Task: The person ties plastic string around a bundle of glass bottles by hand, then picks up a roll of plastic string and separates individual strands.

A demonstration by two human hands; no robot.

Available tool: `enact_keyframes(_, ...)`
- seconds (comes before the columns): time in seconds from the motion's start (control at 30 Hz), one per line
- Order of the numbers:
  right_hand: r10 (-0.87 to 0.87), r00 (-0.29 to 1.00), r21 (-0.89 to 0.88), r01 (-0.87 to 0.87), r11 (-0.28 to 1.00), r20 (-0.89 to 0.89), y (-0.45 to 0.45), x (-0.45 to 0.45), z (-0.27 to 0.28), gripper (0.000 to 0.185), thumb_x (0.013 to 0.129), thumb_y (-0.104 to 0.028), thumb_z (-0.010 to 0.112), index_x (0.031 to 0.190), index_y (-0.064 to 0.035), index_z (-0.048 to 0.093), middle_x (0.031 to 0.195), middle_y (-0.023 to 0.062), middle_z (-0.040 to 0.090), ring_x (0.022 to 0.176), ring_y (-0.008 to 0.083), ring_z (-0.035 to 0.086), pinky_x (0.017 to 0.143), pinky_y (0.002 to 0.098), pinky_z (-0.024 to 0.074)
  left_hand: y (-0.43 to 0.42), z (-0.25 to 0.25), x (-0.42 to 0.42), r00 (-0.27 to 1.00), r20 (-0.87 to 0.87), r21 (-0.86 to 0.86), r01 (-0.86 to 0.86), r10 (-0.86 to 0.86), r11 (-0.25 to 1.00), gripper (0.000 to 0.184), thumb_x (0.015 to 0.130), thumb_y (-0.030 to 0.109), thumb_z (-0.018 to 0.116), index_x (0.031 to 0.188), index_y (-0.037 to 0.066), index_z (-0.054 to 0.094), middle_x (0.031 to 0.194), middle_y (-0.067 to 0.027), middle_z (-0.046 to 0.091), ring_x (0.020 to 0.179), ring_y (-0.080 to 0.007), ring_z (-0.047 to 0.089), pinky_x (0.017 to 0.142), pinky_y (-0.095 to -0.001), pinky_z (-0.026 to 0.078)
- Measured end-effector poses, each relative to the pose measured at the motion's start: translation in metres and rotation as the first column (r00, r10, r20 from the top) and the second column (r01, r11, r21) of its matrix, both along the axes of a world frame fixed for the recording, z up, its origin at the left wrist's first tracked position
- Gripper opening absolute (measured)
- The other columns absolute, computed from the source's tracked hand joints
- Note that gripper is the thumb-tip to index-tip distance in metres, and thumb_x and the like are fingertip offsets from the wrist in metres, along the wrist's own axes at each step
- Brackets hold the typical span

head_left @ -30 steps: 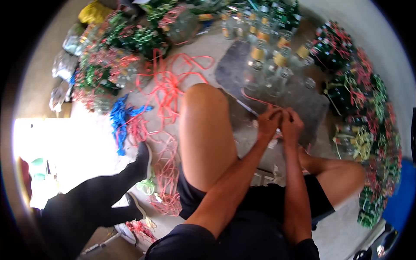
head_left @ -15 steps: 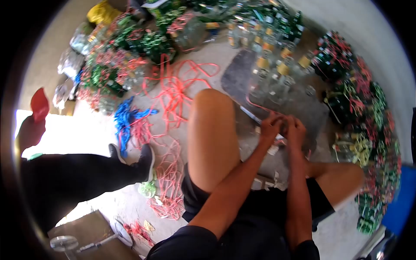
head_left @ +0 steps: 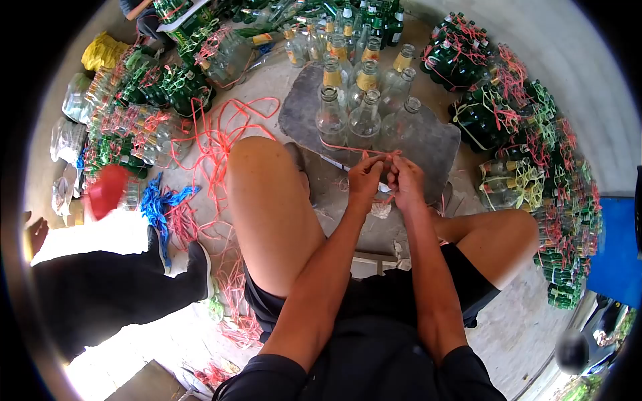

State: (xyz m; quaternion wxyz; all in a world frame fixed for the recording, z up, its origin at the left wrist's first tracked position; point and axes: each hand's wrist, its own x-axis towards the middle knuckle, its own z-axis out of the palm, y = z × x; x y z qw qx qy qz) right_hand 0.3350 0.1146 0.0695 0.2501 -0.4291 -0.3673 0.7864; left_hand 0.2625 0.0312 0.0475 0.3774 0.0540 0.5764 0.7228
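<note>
My left hand and my right hand are close together in front of a group of clear glass bottles. Both sets of fingers are pinched on a pink plastic string, which runs along the near side of the bottles at a low height. Several of the bottles have gold labels at the neck; they stand upright on a dark flat slab. A thin pale strip lies just left of my left hand, partly hidden by it.
Loose pink string and blue strips lie on the floor to the left. Tied bundles of green bottles line the right wall; more bundles stand at left. Another person's dark-clad leg extends in from the left.
My view has shifted, so the bottles sit further left and show more clearly. My hands have drawn up toward the string at the bottles. The red thing near the other person has moved lower.
</note>
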Motion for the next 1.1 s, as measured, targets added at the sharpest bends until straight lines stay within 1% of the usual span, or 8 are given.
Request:
enact_keyframes(0.17,0.072,0.997,0.042,-0.074,0.996,0.027,-0.004,-0.001,0.002,0.024,0.095,-0.027,0.068,0.098,-0.0028,0.072,0.062,-0.0058,0.047,0.046,0.0024,0.037,0.041,0.0199,0.0264,-0.004,0.003,-0.004,0.998,0.018,0.097,0.060,-0.062,0.994,0.023,0.099,0.011,0.059,0.117,0.002,0.071,0.112,-0.0058,0.071,0.095,-0.0102,0.062,0.081,-0.0269,0.053)
enact_keyframes(0.3,0.082,0.996,0.061,-0.083,0.995,0.016,0.000,-0.001,-0.007,0.022,0.097,-0.028,0.066,0.096,-0.0070,0.068,0.065,-0.0056,0.049,0.046,0.0026,0.041,0.036,0.0209,0.0271,0.004,-0.033,-0.001,0.949,-0.309,0.071,-0.033,0.053,0.997,0.026,0.096,0.007,0.057,0.118,0.003,0.072,0.096,-0.0019,0.070,0.083,-0.0090,0.060,0.072,-0.0263,0.049)
enact_keyframes(0.4,0.067,0.997,0.002,-0.067,0.998,0.029,-0.001,0.001,-0.005,0.016,0.098,-0.026,0.066,0.100,-0.0096,0.068,0.069,-0.0064,0.051,0.052,0.0031,0.045,0.040,0.0193,0.0279,-0.004,-0.011,0.001,0.997,-0.081,0.016,0.001,0.000,1.000,0.028,0.095,0.005,0.056,0.118,0.003,0.072,0.089,-0.0012,0.070,0.074,-0.0089,0.058,0.065,-0.0277,0.047)
enact_keyframes(0.53,0.024,0.990,-0.066,-0.015,0.998,0.139,-0.007,0.004,-0.005,0.016,0.098,-0.028,0.066,0.098,-0.0116,0.068,0.069,-0.0056,0.054,0.055,0.0052,0.050,0.043,0.0218,0.0332,-0.011,-0.001,0.005,0.981,-0.189,-0.106,-0.052,0.031,0.993,0.029,0.096,0.005,0.051,0.117,0.000,0.070,0.084,-0.0045,0.069,0.068,-0.0102,0.059,0.059,-0.0299,0.047)
enact_keyframes(0.63,0.090,0.953,-0.033,-0.084,0.996,0.289,-0.018,0.002,0.002,0.018,0.097,-0.030,0.067,0.097,-0.0121,0.068,0.075,-0.0041,0.059,0.060,0.0071,0.055,0.047,0.0236,0.0377,-0.014,-0.010,0.014,0.995,-0.087,-0.086,-0.048,0.040,0.995,0.029,0.096,0.005,0.048,0.115,-0.001,0.069,0.085,-0.0089,0.071,0.070,-0.0137,0.065,0.061,-0.0319,0.050)
enact_keyframes(0.73,0.138,0.957,-0.044,-0.131,0.990,0.255,-0.020,0.005,-0.012,0.023,0.095,-0.034,0.068,0.101,-0.0123,0.069,0.079,-0.0018,0.063,0.071,0.0072,0.060,0.055,0.0242,0.0413,-0.008,-0.037,0.024,0.953,-0.286,-0.233,-0.167,0.097,0.958,0.027,0.095,0.006,0.047,0.110,-0.002,0.068,0.086,-0.0136,0.072,0.075,-0.0203,0.070,0.065,-0.0343,0.053)
enact_keyframes(0.83,0.252,0.961,0.017,-0.255,0.967,0.114,-0.013,0.010,-0.034,0.019,0.095,-0.029,0.068,0.099,-0.0107,0.069,0.081,-0.0014,0.063,0.075,0.0080,0.060,0.059,0.0246,0.0432,-0.011,-0.019,0.031,0.963,-0.253,-0.361,-0.181,0.090,0.915,0.027,0.092,0.018,0.052,0.095,-0.004,0.069,0.091,-0.0246,0.069,0.089,-0.0417,0.068,0.078,-0.0492,0.052)
enact_keyframes(1.1,0.245,0.968,0.093,-0.248,0.964,0.052,-0.007,0.012,-0.052,0.018,0.097,-0.021,0.066,0.099,-0.0030,0.069,0.081,-0.0004,0.060,0.069,0.0090,0.054,0.061,0.0251,0.0423,-0.020,0.005,0.050,0.970,-0.242,-0.467,-0.107,-0.011,0.878,0.029,0.092,0.020,0.050,0.089,-0.003,0.068,0.089,-0.0265,0.068,0.086,-0.0419,0.067,0.076,-0.0501,0.050)
